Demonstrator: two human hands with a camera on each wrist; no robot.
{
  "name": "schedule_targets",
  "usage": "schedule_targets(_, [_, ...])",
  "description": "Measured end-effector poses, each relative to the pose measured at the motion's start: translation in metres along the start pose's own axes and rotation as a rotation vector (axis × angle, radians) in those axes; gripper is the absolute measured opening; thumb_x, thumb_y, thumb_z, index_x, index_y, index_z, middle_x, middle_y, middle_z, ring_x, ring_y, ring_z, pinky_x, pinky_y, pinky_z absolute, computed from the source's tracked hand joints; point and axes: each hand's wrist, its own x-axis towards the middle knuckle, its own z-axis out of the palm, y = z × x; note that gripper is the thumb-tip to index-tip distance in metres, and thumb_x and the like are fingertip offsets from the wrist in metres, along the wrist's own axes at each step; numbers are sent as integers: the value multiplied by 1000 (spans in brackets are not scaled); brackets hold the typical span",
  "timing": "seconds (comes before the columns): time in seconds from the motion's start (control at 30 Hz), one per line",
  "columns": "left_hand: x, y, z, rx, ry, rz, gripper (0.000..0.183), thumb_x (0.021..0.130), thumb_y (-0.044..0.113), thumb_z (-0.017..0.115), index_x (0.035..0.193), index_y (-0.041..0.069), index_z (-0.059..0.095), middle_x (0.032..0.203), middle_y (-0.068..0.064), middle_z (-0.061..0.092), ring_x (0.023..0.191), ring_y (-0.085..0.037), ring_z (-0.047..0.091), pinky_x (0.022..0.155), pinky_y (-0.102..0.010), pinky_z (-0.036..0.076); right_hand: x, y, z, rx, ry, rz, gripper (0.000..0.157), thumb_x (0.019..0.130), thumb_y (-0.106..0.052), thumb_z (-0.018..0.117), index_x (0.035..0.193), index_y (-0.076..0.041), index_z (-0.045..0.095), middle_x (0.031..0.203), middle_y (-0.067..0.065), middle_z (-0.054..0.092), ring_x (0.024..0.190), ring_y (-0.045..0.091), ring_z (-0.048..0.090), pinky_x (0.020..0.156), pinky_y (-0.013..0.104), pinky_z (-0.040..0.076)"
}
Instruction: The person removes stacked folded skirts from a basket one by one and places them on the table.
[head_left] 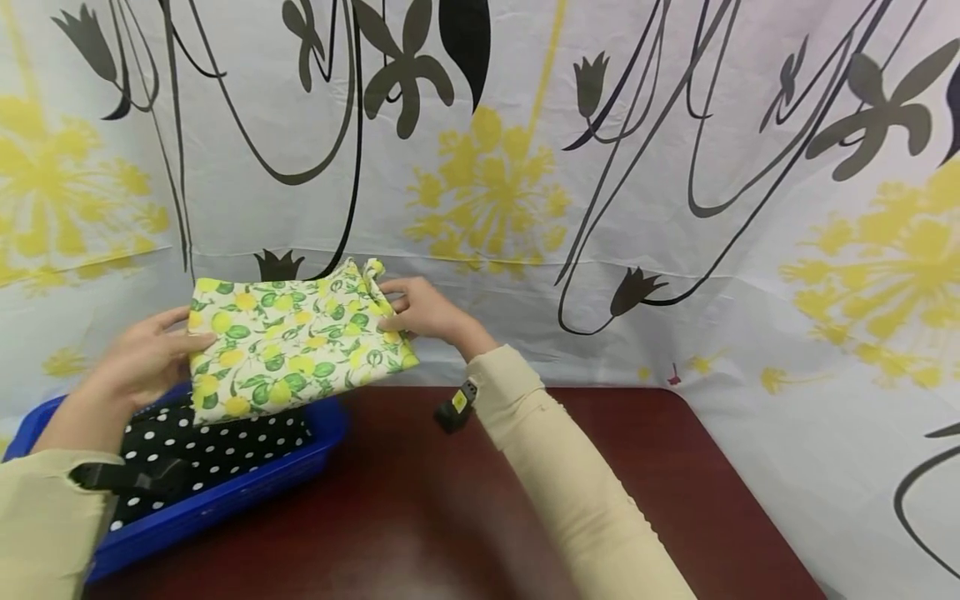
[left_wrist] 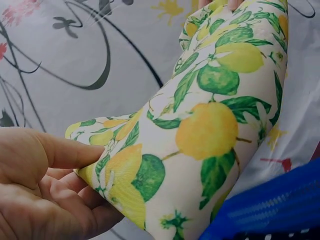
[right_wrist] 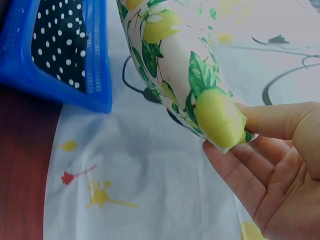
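A white cloth (head_left: 292, 342) printed with yellow lemons and green leaves, folded into a rough rectangle, is held up between both hands. My left hand (head_left: 153, 354) pinches its left edge, thumb in front and fingers behind. On the other side my right hand (head_left: 427, 312) pinches the right edge, where the upper corner is bunched. The left wrist view shows the left thumb (left_wrist: 75, 152) pressed on the lemon fabric. In the right wrist view, thumb and fingers grip a corner of the cloth (right_wrist: 217, 117). Partly below the cloth, a blue basket (head_left: 217, 504) holds black fabric with white dots (head_left: 202, 450).
The basket stands at the left on a dark red-brown table (head_left: 600, 467). Behind the table hangs a white sheet (head_left: 495, 333) with yellow and grey flower prints. Each wrist carries a black strapped device; the right one (head_left: 455, 408) hangs over the table.
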Motion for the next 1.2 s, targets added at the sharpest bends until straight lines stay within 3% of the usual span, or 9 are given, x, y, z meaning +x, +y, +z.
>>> schedule_targets(0.07, [5, -1, 6, -16, -6, 3, 91, 90, -2, 54, 142, 9, -20, 89, 8, 64, 80, -11, 62, 70, -27, 52, -4, 4, -6, -9, 9, -9, 58, 86, -2, 61, 139, -5, 38, 53, -1, 25, 51, 11, 39, 53, 26, 42])
schedule_targets(0.23, [16, -4, 24, -33, -23, 7, 89, 90, -3, 53, 144, 9, -16, 89, 7, 64, 79, -12, 63, 70, -28, 53, -17, 12, -18, -20, 37, -19, 57, 87, -2, 60, 139, -5, 37, 54, -2, 18, 47, 11, 18, 50, 26, 34])
schedule_targets(0.47, [27, -9, 50, 10, -19, -2, 91, 89, 2, 57, 144, 8, -16, 89, 10, 63, 79, -9, 62, 69, -26, 52, -35, 26, -32, -25, 85, 33, 58, 87, -5, 61, 139, -6, 37, 52, -2, 22, 46, 11, 23, 53, 25, 41])
schedule_targets(0.63, [37, -13, 66, 20, -35, -7, 88, 90, 2, 55, 145, 8, -13, 90, 10, 60, 80, -8, 61, 70, -26, 52, -46, 38, -41, -30, 109, 33, 57, 87, -5, 61, 139, -7, 37, 53, -2, 18, 47, 12, 15, 51, 28, 35])
schedule_targets(0.77, [44, -18, 77, 20, -41, -9, 82, 92, 2, 52, 146, 7, -10, 91, 10, 60, 79, -8, 61, 70, -25, 51, -53, 47, -47, -24, 127, 57, 57, 88, -5, 61, 139, -7, 36, 53, -2, 18, 47, 12, 15, 51, 28, 35])
schedule_targets(1.03, [56, -32, 91, 45, -38, 2, 75, 93, 0, 47, 147, 6, -6, 90, 9, 58, 78, -7, 61, 68, -25, 50, -63, 60, -53, -15, 152, 115, 60, 87, -6, 62, 140, -7, 35, 53, -4, 23, 52, 12, 38, 65, 36, 51])
schedule_targets(1.2, [60, -39, 98, 41, -32, -5, 73, 93, -2, 44, 146, 6, -5, 85, 9, 61, 76, -8, 61, 69, -25, 51, -68, 69, -54, -19, 161, 131, 59, 87, -7, 62, 140, -7, 36, 52, -3, 21, 47, 12, 26, 59, 30, 47])
